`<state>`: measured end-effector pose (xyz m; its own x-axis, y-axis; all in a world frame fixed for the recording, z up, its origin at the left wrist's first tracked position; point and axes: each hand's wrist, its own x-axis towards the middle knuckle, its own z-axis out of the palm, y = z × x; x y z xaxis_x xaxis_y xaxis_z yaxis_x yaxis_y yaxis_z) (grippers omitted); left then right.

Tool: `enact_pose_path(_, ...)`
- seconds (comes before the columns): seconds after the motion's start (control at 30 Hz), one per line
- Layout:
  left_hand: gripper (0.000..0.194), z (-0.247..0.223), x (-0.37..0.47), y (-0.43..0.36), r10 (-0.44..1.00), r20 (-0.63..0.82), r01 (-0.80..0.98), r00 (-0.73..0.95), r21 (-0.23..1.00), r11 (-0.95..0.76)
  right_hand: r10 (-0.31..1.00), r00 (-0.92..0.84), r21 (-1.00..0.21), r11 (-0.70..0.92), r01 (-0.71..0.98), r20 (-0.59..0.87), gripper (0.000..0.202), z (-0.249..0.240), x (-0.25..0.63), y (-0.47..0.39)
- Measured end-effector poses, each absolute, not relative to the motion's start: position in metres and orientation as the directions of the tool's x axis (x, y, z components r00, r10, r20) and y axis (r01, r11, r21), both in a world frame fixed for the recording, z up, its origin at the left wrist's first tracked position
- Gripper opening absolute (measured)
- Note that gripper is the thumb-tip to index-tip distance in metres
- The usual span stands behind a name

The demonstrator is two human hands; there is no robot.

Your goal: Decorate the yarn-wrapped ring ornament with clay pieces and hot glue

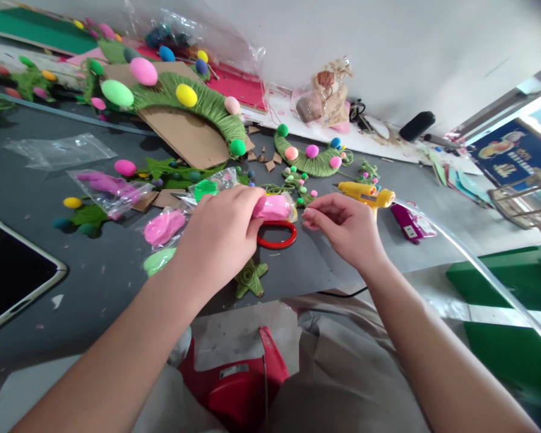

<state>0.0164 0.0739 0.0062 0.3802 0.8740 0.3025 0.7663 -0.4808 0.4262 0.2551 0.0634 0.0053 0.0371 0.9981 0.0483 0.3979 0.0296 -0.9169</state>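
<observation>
My left hand [223, 225] is closed round a small clear packet of pink clay [273, 207], which sticks out past the fingertips above the table. Just right of it is my right hand [342, 225], its thumb and fingertips pressed together; anything pinched there is too small to make out. Under the packet shows a red scissor handle [277, 236]. A green yarn star [250, 278] lies below my left hand. Beyond my right hand rests a yellow glue gun [367, 193]. Pink clay [165, 227] and light green clay [158, 261] in bags lie left of my left hand.
Green yarn crescents [189, 96] with coloured eggs and cardboard stand at the back left. A tablet [18, 276] lies at the left edge. On the right are a purple packet [412, 222], a clear hose [478, 264] and green bins [509, 282]. A red stool [237, 385] stands below.
</observation>
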Motion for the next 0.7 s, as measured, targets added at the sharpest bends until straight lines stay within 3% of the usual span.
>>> enact_pose_path(0.2, 0.031, 0.005, 0.014, 0.074, 0.843, 0.4, 0.654, 0.361, 0.536, -0.534, 0.998, -0.004, -0.933, 0.066, 0.354, 0.069, 0.025, 0.006, 0.254, 0.06)
enact_pose_path(0.37, 0.03, 0.001, 0.014, 0.077, 0.802, 0.488, 0.589, 0.344, 0.553, -0.589, 0.999, -0.013, -0.941, 0.038, 0.336, 0.036, 0.02, 0.011, 0.254, 0.058)
enact_pose_path(0.7, 0.033, -0.005, 0.015, 0.078, 0.775, 0.544, 0.568, 0.323, 0.544, -0.618, 0.993, 0.024, -0.95, 0.103, 0.294, 0.115, 0.019, 0.007, 0.258, 0.058)
